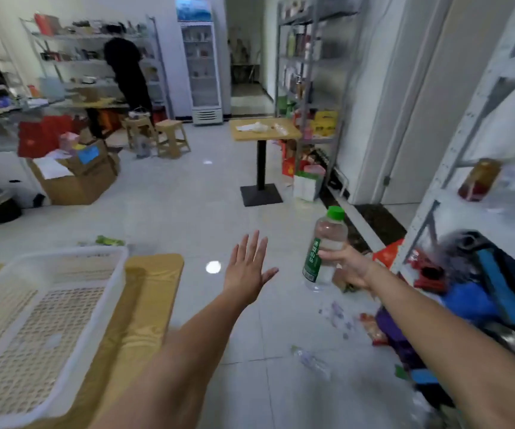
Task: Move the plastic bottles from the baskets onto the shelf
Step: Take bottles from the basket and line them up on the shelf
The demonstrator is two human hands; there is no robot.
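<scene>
My right hand [350, 267] grips a clear plastic bottle [324, 249] with a green cap and green label, held upright over the floor just left of the white metal shelf [454, 168]. My left hand [247, 267] is stretched forward, palm down, fingers spread, holding nothing. A white plastic basket [48, 320] lies at the lower left on a wooden table [151, 292]; no bottles show inside it. An amber bottle [479, 179] stands on the shelf's middle level among blurred clear items.
Bags and packets [429, 274] crowd the shelf's bottom level and spill onto the tiled floor. A small pedestal table [264, 131] stands ahead. Cardboard boxes [76, 178], wooden stools [172, 137], more racks and a person in black [127, 72] are at the back left.
</scene>
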